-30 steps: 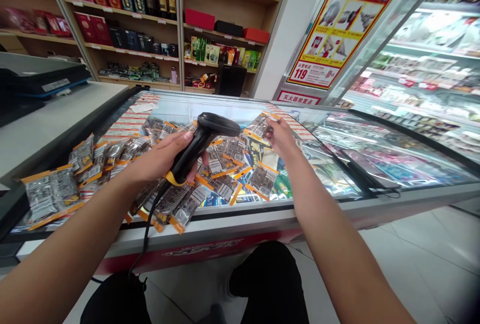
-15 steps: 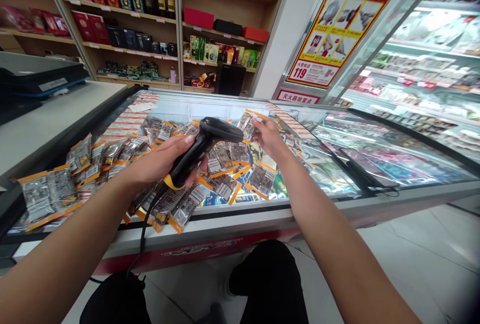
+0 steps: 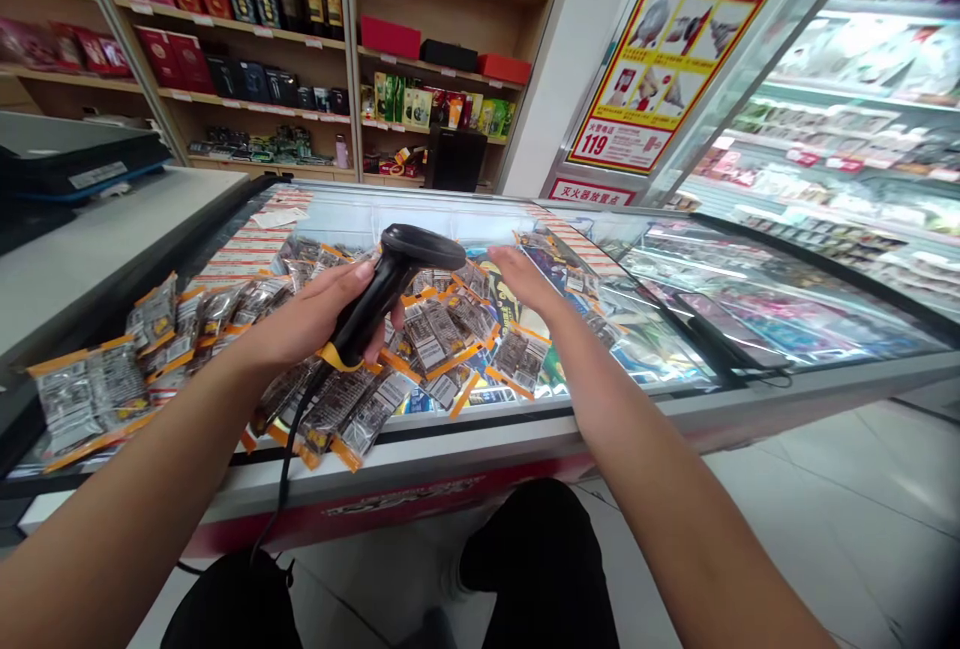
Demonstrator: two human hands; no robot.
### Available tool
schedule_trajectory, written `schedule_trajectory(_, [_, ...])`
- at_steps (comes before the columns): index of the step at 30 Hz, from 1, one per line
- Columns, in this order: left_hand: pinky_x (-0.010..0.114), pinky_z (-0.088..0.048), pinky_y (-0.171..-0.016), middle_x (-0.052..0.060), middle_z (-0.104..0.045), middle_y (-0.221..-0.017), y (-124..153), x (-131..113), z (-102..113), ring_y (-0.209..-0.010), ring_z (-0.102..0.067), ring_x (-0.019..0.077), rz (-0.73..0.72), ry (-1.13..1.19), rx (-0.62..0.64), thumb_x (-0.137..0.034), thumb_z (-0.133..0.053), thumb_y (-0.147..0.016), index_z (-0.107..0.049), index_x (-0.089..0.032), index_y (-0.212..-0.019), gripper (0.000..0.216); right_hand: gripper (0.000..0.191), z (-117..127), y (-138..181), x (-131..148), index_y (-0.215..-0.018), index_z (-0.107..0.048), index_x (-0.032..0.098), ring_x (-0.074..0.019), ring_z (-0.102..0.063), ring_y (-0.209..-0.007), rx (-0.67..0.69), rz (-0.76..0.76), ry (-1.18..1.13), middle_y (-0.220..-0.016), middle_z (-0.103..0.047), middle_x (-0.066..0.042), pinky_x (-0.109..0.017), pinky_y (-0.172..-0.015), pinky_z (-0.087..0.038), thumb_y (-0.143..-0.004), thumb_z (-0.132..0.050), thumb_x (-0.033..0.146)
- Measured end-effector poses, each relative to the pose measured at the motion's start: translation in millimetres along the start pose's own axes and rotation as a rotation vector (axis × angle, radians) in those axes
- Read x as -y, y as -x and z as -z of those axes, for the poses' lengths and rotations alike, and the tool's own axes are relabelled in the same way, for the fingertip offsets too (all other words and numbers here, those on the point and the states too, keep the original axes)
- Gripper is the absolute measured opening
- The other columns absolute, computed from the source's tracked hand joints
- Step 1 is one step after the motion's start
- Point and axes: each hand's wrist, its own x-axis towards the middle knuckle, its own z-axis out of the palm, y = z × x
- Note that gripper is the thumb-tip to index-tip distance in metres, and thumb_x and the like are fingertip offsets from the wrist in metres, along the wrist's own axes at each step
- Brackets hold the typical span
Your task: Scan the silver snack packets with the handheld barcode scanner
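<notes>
My left hand (image 3: 330, 314) is wrapped round the handle of a black barcode scanner (image 3: 367, 309). The scanner's head points right, over the snack packets, and its cord hangs down past the freezer's front edge. To its right, my right hand (image 3: 521, 277) reaches in with fingers stretched out and no packet visible in it; the undersides of its fingers are hidden. Clear packets with orange edges (image 3: 442, 329) lie heaped on the glass between my hands. One single packet (image 3: 520, 359) rests just below my right hand, and more packets (image 3: 94, 399) spread to the left.
The chest freezer (image 3: 645, 329) has a sliding glass top with goods beneath it. A counter with a dark device (image 3: 82, 164) stands at left. Shelves of bottles and boxes (image 3: 300, 59) rise behind, and a lit display fridge (image 3: 847, 129) stands at right.
The packet my right hand held up has left its fingers, which are now stretched out. That hand has dropped slightly to the left. The scanner has shifted a little left.
</notes>
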Motion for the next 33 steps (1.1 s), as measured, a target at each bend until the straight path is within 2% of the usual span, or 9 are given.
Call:
schedule_trajectory(5, [0.025, -0.047, -0.047, 0.006, -0.071, -0.062, -1.3, -0.1, -2.4, -0.048, -0.064, 0.0175, 0.017, 0.033, 0.006, -0.071, -0.042, -0.104, -0.07, -0.016, -0.096, 0.062, 0.056, 10.3, -23.7, -41.9, -0.145, -0.064, 0.009, -0.0392, -0.047, -0.149, -0.216, -0.178, 0.457, -0.154, -0.058, -0.024, -0.055, -0.124, -0.033, -0.108, -0.042, 0.046])
schedule_trajectory(10, [0.025, -0.048, -0.048, 0.006, -0.071, -0.06, -1.5, -0.8, -6.9, -0.048, -0.064, 0.0177, 0.042, 0.036, 0.032, -0.07, -0.044, -0.103, -0.069, -0.016, -0.1, 0.06, 0.076, 6.4, -52.4, -63.1, -0.168, -0.037, 0.01, -0.0412, -0.018, -0.165, -0.127, -0.218, 0.628, -0.179, -0.021, -0.021, -0.059, -0.128, -0.024, -0.106, -0.045, 0.053])
schedule_trajectory(13, [0.026, -0.049, -0.049, 0.004, -0.07, -0.059, -1.3, -0.7, -8.4, -0.049, -0.064, 0.0184, 0.03, 0.05, 0.049, -0.068, -0.044, -0.104, -0.069, -0.017, -0.105, 0.057, 0.083, 6.5, -66.6, -67.3, -0.171, -0.029, 0.008, -0.0412, -0.03, -0.16, -0.039, -0.221, 0.627, -0.175, -0.031, -0.024, -0.058, -0.126, -0.029, -0.105, -0.045, 0.057])
schedule_trajectory(16, [0.026, -0.047, -0.048, 0.004, -0.071, -0.061, -1.7, -0.2, -8.6, -0.05, -0.064, 0.018, 0.044, 0.041, 0.057, -0.067, -0.041, -0.106, -0.069, -0.017, -0.107, 0.057, 0.083, 10.0, -72.3, -68.1, -0.166, -0.038, 0.006, -0.0446, -0.043, -0.151, -0.063, -0.218, 0.635, -0.164, -0.045, -0.027, -0.058, -0.12, -0.037, -0.104, -0.045, 0.061])
schedule_trajectory(21, [0.025, -0.047, -0.049, 0.005, -0.071, -0.06, -2.3, -0.3, -7.7, -0.05, -0.064, 0.0173, 0.033, 0.045, 0.074, -0.067, -0.041, -0.106, -0.068, -0.016, -0.113, 0.058, 0.056, 14.9, -66.5, -59.1, -0.127, -0.076, 0.008, -0.0454, -0.053, -0.139, -0.03, -0.127, 0.675, -0.14, -0.064, -0.028, -0.059, -0.116, -0.039, -0.105, -0.046, 0.051])
schedule_trajectory(24, [0.025, -0.048, -0.05, 0.005, -0.071, -0.06, -1.6, -1.4, -7.6, -0.05, -0.064, 0.0172, 0.026, 0.042, 0.069, -0.066, -0.039, -0.107, -0.068, -0.014, -0.115, 0.06, 0.034, 16.5, -59.7, -53.4, -0.113, -0.081, 0.017, -0.0392, -0.056, -0.134, -0.007, -0.062, 0.622, -0.119, -0.075, -0.019, -0.054, -0.118, -0.038, -0.101, -0.054, 0.034])
schedule_trajectory(27, [0.024, -0.047, -0.049, 0.005, -0.071, -0.06, -0.8, -1.9, -7.2, -0.05, -0.064, 0.0169, 0.022, 0.031, 0.054, -0.067, -0.04, -0.107, -0.069, -0.014, -0.114, 0.061, 0.028, 17.4, -52.8, -53.8, -0.113, -0.08, 0.021, -0.0367, -0.059, -0.133, -0.032, -0.097, 0.576, -0.111, -0.077, -0.014, -0.05, -0.113, -0.044, -0.098, -0.058, 0.029])
schedule_trajectory(30, [0.024, -0.046, -0.048, 0.005, -0.071, -0.061, -1.0, -1.2, -5.8, -0.05, -0.064, 0.0168, 0.027, 0.02, 0.051, -0.069, -0.041, -0.106, -0.069, -0.015, -0.113, 0.062, 0.04, 17.2, -47.7, -59.9, -0.132, -0.07, 0.016, -0.0363, -0.062, -0.13, -0.078, -0.17, 0.537, -0.126, -0.073, -0.018, -0.048, -0.108, -0.05, -0.096, -0.062, 0.033])
schedule_trajectory(33, [0.025, -0.046, -0.047, 0.005, -0.072, -0.062, -1.4, -0.3, -4.6, -0.049, -0.064, 0.0171, 0.029, 0.011, 0.048, -0.069, -0.042, -0.105, -0.07, -0.015, -0.109, 0.061, 0.074, 16.8, -43.7, -65.9, -0.148, -0.054, 0.008, -0.0418, -0.062, -0.131, -0.185, -0.253, 0.408, -0.14, -0.064, -0.027, -0.053, -0.109, -0.05, -0.085, -0.078, 0.037])
